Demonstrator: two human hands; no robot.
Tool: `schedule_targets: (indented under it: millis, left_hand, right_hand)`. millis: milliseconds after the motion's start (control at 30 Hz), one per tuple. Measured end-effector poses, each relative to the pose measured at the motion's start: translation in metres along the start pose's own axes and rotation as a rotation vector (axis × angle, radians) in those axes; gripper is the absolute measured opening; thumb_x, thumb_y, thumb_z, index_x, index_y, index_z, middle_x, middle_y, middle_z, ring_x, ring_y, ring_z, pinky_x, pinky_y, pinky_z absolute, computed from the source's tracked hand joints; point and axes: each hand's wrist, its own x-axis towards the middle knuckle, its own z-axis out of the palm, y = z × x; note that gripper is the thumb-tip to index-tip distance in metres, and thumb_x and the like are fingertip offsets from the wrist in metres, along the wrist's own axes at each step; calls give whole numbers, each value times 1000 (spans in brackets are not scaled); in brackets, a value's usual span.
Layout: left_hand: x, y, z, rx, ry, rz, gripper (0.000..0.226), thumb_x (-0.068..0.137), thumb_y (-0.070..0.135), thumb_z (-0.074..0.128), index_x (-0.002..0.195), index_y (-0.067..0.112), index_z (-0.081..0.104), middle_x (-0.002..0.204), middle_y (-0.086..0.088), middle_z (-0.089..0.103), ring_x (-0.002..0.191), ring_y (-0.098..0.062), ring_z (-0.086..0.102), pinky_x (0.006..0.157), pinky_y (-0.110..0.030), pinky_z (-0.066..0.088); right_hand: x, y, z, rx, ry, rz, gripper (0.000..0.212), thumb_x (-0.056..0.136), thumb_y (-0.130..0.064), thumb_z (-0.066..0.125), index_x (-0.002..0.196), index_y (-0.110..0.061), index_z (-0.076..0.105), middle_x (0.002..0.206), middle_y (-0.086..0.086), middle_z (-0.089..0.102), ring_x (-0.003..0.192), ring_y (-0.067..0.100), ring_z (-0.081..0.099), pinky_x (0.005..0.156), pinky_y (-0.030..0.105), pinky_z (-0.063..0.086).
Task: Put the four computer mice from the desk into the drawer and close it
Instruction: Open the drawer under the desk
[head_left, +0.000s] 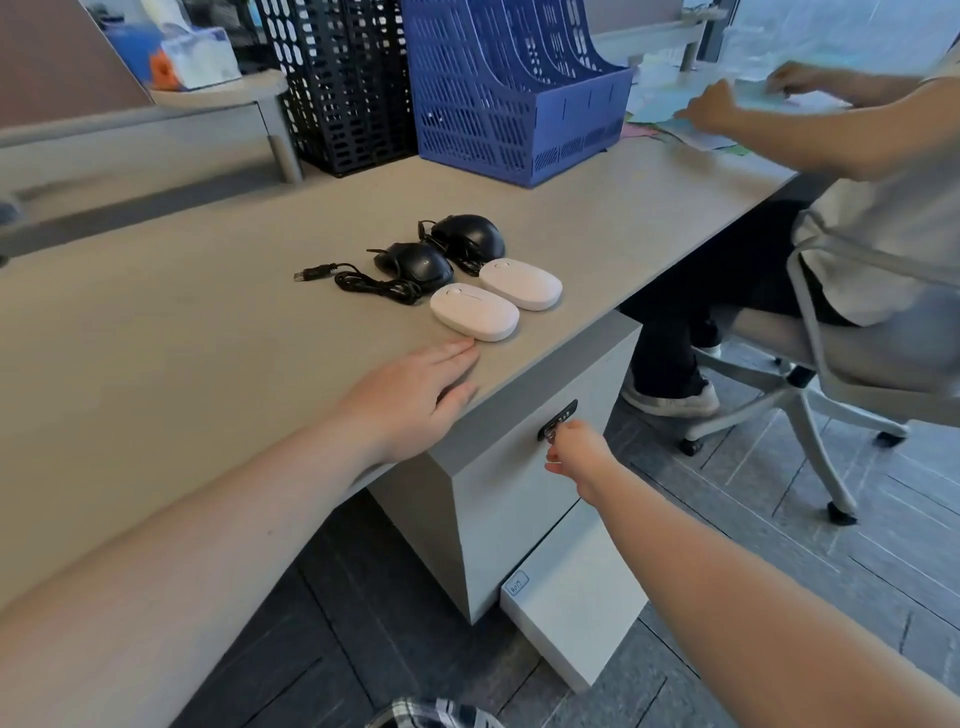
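Observation:
Two white mice (474, 312) (521, 283) and two black corded mice (420, 263) (470, 236) lie together near the desk's front edge. A black cable with a USB plug (358, 279) trails left of them. My left hand (415, 395) rests flat on the desk (182, 338), fingers apart, just short of the nearer white mouse. Below the desk edge, my right hand (574, 454) pinches a key in the black lock (558, 418) on the grey drawer front (511, 499). The drawer looks closed.
A blue file rack (514, 93) and a black mesh rack (343, 83) stand at the back of the desk. To the right, another person sits on a wheeled office chair (831, 374) and handles papers. A lower pedestal drawer (576, 613) juts out near the floor.

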Motion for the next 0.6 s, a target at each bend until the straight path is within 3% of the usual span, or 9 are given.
schedule_targets:
  millis: [133,167,233,300,367,433,500,533,600]
  left_hand:
    - [0,3,2,6,-7,-3,50,100,37,33,148,24,26,158,11,19,143,-5,15,113,-25,15]
    - [-1,2,1,7,-6,-6,50,100,37,33,148,24,25,158,11,19,143,-5,15,113,-24,15]
    - [-2,1,0,8,-5,-10,50,100,37,32,148,25,25,158,11,18,143,-4,15,112,-24,15]
    - [-1,0,0,12,-8,-15,50,100,37,32,148,25,25,158,11,19,143,-5,15,113,-25,17]
    - [-2,0,0,20,-13,-19,50,100,37,31,148,25,25,158,11,19,143,-5,15,113,-26,17]
    - [-2,0,0,36,-16,-19,50,100,36,31,148,24,24,158,10,19,144,-6,15,113,-27,17]
    - [-2,2,-1,45,-25,-24,50,101,36,30,149,24,23,158,10,18,144,-6,15,113,-26,16]
    - [-2,3,-1,48,-28,-26,50,101,36,29,149,24,23,158,10,17,144,-6,14,113,-26,16]
    - [-1,5,-1,54,-28,-30,50,101,36,29,149,23,23,158,9,17,144,-7,14,114,-27,16]
  right_hand:
    - [2,5,-5,-37,5,-26,6,94,-11,43,93,-11,49,73,0,49,61,12,50,58,25,48]
    - [1,6,-4,-38,5,-27,11,95,-12,41,89,-11,50,73,0,49,60,12,50,62,28,49]
    - [-3,9,-8,-42,-12,16,22,98,-11,33,84,-11,50,74,0,48,64,10,49,84,34,51]
    - [-5,16,-18,-32,-21,65,22,98,-12,34,93,-5,54,75,4,51,67,13,52,95,35,50]
    - [-14,18,-32,-115,53,30,19,95,-17,46,104,-3,56,83,12,59,76,22,60,87,39,54]
    - [-23,12,-48,-443,227,-177,26,90,-23,55,111,-7,53,106,14,62,99,30,60,87,41,52]
    - [-33,0,-56,-709,322,-509,35,93,-25,52,124,-10,50,127,10,55,123,30,47,100,42,42]
    - [-38,-8,-55,-785,297,-636,37,95,-26,48,128,-10,49,135,8,52,131,28,40,107,41,37]
    - [-40,-21,-48,-980,146,-716,38,98,-29,42,128,-10,55,137,7,54,135,26,39,114,41,32]
